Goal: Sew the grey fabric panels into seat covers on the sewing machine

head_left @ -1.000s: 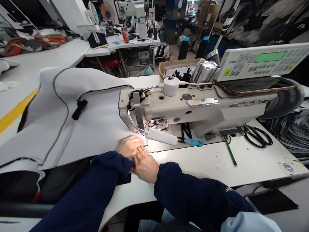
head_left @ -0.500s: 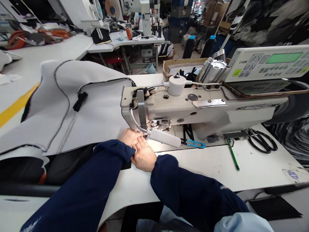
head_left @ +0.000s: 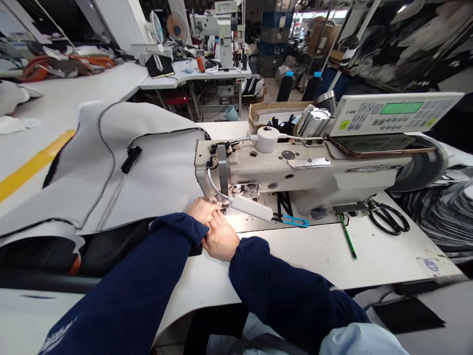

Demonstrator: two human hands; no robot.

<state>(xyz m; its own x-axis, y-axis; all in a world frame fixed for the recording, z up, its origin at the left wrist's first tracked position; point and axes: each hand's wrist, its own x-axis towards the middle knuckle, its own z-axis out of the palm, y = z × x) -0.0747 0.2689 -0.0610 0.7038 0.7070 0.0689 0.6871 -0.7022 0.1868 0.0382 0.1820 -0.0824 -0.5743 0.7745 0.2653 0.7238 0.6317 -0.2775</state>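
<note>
A large sewn cover [head_left: 158, 172], grey on its upper face with dark seams and black edges, runs up to the head of the sewing machine [head_left: 277, 170]. Right beside the needle area, my left hand [head_left: 201, 211] is closed on the edge of this cover. My right hand [head_left: 220, 239] lies against it, fingers pressed together at the same edge. The fingertips and the fabric under them are partly hidden. A black tab [head_left: 130, 159] sticks up from the cover. Over the needle area hangs a small white lamp [head_left: 251, 207].
Blue thread snips [head_left: 294, 221], a green pencil [head_left: 347, 236] and black scissors [head_left: 389, 218] lie on the white table [head_left: 288, 256] to the right. A phone [head_left: 384, 143] rests on the machine below a control panel [head_left: 399, 113]. Behind stands an open cardboard box [head_left: 254, 114].
The camera view has shifted slightly, so the surroundings sit a little differently. Both hands stay together by the needle, with hardly any visible movement of the cover.
</note>
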